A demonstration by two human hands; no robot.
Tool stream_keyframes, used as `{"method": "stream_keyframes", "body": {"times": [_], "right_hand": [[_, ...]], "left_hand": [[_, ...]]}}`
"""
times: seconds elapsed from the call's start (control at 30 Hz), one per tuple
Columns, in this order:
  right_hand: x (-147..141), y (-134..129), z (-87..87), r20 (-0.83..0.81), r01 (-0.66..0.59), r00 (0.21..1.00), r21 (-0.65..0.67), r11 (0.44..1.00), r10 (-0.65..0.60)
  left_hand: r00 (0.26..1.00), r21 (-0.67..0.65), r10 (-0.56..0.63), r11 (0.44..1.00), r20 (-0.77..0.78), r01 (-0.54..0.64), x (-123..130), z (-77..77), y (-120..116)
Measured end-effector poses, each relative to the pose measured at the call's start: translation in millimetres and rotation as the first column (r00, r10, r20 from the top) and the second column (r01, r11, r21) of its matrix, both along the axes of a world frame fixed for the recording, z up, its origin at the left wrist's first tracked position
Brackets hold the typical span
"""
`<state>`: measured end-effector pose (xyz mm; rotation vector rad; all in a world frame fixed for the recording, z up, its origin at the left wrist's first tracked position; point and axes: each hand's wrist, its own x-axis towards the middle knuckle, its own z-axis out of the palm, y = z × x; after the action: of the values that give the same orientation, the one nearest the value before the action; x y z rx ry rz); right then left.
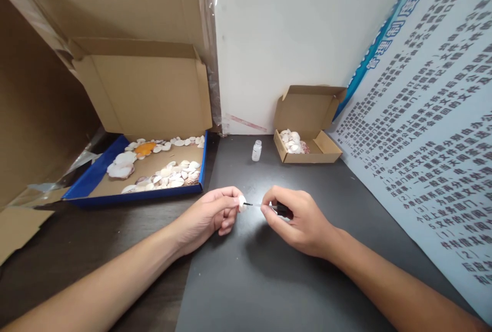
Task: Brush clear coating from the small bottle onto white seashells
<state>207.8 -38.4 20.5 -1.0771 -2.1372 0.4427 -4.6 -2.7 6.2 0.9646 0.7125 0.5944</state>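
Between thumb and fingers, my left hand (221, 208) pinches a small white seashell (242, 203) above the dark mat. My right hand (294, 214) is closed around the black cap of a small applicator brush (251, 204). The dark brush tip points left and meets the shell, or comes very close to it. Beyond my hands stands a small clear bottle (257, 151), upright and without a cap.
At the left, an open blue-sided cardboard box (134, 196) holds many white shells and one orange shell (145, 148). A smaller brown box (311, 158) with shells stands at the back right. A white panel (307, 29) and a printed sheet (423, 132) rise behind and to the right.
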Motion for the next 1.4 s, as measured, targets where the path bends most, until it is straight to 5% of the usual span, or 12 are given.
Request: {"method": "stream_keyframes", "body": {"times": [0.2,0.33,0.5,0.63,0.8,1.27,1.4], "right_hand": [[0.9,3.0,-2.5,0.061,0.098,0.993,-0.025,0.995,-0.096],[-0.8,1.7,-2.9,0.037,0.016,0.999,-0.002,1.000,-0.016],[-0.6,2.7,-1.8,0.088,0.102,0.991,-0.024,0.995,-0.099],[0.1,3.0,-1.1,0.051,0.020,0.998,-0.001,1.000,-0.020],[0.2,2.5,-1.6,0.133,0.102,0.987,-0.049,0.994,-0.095],[-2.5,2.3,-4.1,0.068,0.033,0.997,-0.011,0.999,-0.032],[-2.3,1.9,-3.8,0.126,0.129,0.984,-0.022,0.991,-0.125]], "left_hand": [[1.000,-0.009,0.001,1.000,-0.025,-0.001,0.9,2.9,-0.8],[1.000,-0.001,-0.007,1.000,-0.029,0.007,1.0,2.3,-0.8],[0.999,0.003,0.000,1.000,-0.040,0.000,1.3,2.1,-0.5],[0.999,-0.014,0.008,1.000,-0.034,-0.008,1.7,1.8,-0.3],[0.999,-0.017,0.005,1.000,-0.032,-0.006,2.2,1.9,0.1],[0.999,0.011,-0.002,1.000,-0.032,0.003,-0.6,-1.4,2.5],[0.999,0.027,-0.012,1.000,-0.042,0.013,-0.1,-0.5,2.3]]}}
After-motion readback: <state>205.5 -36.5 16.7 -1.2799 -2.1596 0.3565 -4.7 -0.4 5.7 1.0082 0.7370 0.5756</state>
